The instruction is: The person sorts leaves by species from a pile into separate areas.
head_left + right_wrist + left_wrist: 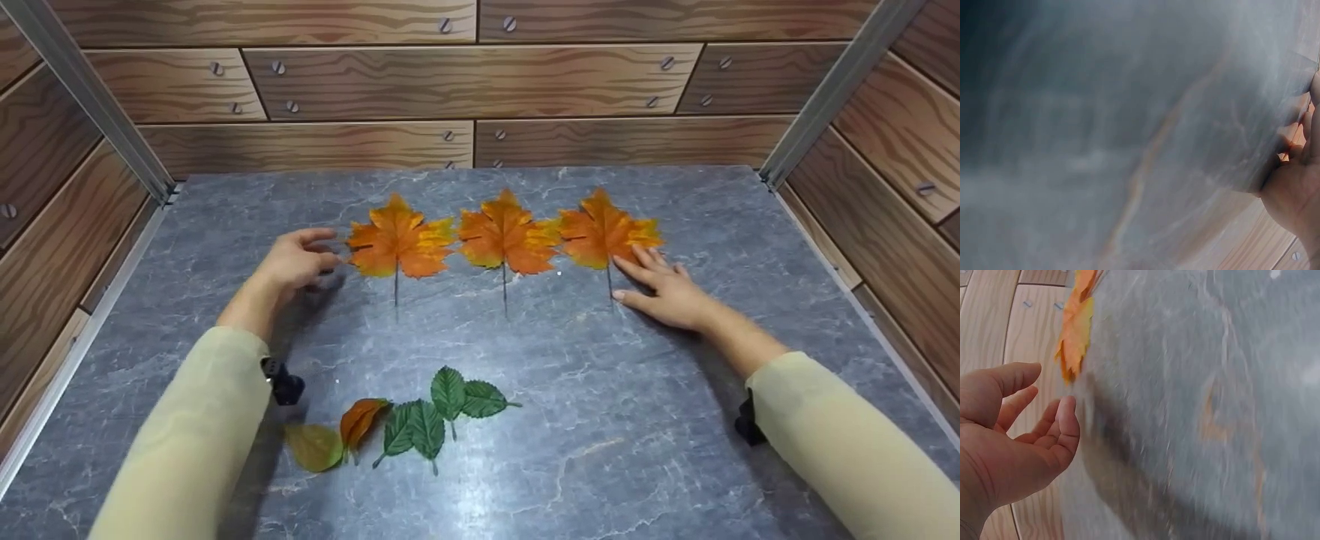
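Three orange leaves (505, 232) lay in a row on the grey worktop (630, 465). The left hand (296, 260), relaxed and empty, was beside the leftmost; the right hand (667, 291) touched the rightmost, fingers extended. Nearer were four green leaves (448, 391), one brown leaf (360, 421), one yellowish leaf (315, 448). Plank-patterned walls (472, 82) stood around.

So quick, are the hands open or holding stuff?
Left hand: open, holding nothing, beside the leftmost orange leaf.
Right hand: open, at the edge of the rightmost orange leaf.
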{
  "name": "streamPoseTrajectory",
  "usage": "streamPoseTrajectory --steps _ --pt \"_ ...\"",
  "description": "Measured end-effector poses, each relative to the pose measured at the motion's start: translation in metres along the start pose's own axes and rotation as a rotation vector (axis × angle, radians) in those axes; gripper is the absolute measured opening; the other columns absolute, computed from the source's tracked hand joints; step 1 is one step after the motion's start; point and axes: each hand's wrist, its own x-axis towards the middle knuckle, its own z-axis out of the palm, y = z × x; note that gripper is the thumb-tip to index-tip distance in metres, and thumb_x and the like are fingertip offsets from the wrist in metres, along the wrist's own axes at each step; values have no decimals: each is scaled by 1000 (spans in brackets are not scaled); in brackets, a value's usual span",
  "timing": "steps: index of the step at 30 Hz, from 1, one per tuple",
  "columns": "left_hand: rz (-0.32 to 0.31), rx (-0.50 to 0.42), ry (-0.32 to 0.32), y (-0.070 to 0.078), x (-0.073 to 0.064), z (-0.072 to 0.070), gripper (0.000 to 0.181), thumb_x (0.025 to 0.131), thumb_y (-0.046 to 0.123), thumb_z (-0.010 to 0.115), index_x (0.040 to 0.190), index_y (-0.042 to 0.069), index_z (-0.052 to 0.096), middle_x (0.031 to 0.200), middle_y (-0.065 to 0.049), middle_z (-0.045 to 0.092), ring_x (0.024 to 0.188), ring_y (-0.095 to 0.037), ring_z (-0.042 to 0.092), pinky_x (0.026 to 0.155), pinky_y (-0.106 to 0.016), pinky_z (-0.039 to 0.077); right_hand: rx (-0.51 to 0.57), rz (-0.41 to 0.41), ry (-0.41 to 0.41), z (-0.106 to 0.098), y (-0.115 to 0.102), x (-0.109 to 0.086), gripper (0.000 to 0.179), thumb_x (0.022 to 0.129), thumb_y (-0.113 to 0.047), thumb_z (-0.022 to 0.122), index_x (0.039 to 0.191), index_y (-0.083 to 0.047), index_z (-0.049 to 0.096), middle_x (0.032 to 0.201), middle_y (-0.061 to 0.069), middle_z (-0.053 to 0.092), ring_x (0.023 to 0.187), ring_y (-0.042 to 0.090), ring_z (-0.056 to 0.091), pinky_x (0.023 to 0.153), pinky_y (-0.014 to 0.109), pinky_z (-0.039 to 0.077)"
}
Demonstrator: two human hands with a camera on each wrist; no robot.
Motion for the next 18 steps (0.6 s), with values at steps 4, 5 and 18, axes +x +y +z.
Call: streamPoseTrajectory --steps 4,5,18 --pt "44 60 -7 1 -12 -8 59 107 12 61 162 7 43 152 -23 52 123 -29 59 94 -40 54 2 9 -7 -1 0 -1 79 108 -59 52 170 -17 27 176 19 0 160 45 -8 121 74 -8" --pt "63 74 -14 0 -15 -9 58 106 12 62 161 6 45 149 -23 55 121 -27 60 94 -39 54 2 10 -8 -1 0 -1 79 108 -59 52 170 -17 26 176 19 0 160 45 -8 121 74 -8" --pt "315 114 -201 -10 -79 1 39 98 7 74 136 0 68 125 -24 68 110 -29 66 94 -33 59 5 1 -2 -1 -1 0 79 108 -57 53 170 -16 26 176 20 1 160 45 -8 121 74 -8"
